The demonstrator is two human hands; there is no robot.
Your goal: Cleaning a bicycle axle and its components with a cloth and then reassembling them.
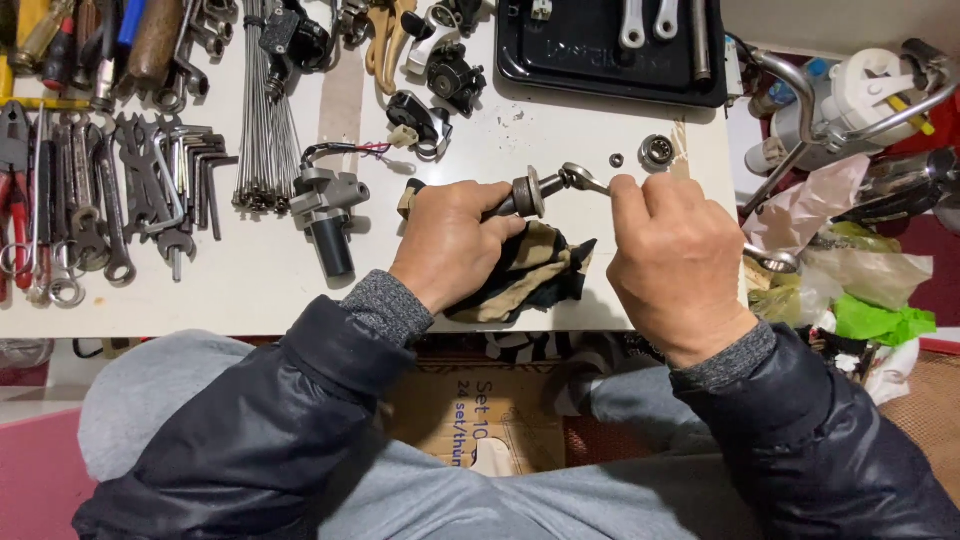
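The person sits at a white workbench (260,290), and both hands are closed tight. The left hand (447,243) wraps around a short dark axle assembly (528,193), gripping its near end so that only the far end sticks out past the thumb and forefinger. The part's long axis runs sideways, pointing from the left fist toward the right one. What shows of it is a worn, brownish round collar with a thinner steel stub beyond it.

The right hand (672,255) is fisted around a bright steel wrench (586,178). The ring head sits on the stub just beyond the collar, so the tool meets the part in the narrow gap between the two hands. The handle passes through the fist, and its other end (776,262) pokes out on the far side. The right hand is the one working the tool; the left is closer to the part itself and steadies it.

Under the left fist lies a black and tan rag (545,275). Just beyond the wrench head, a small bearing (656,151) and a nut (617,159) rest on the bench.
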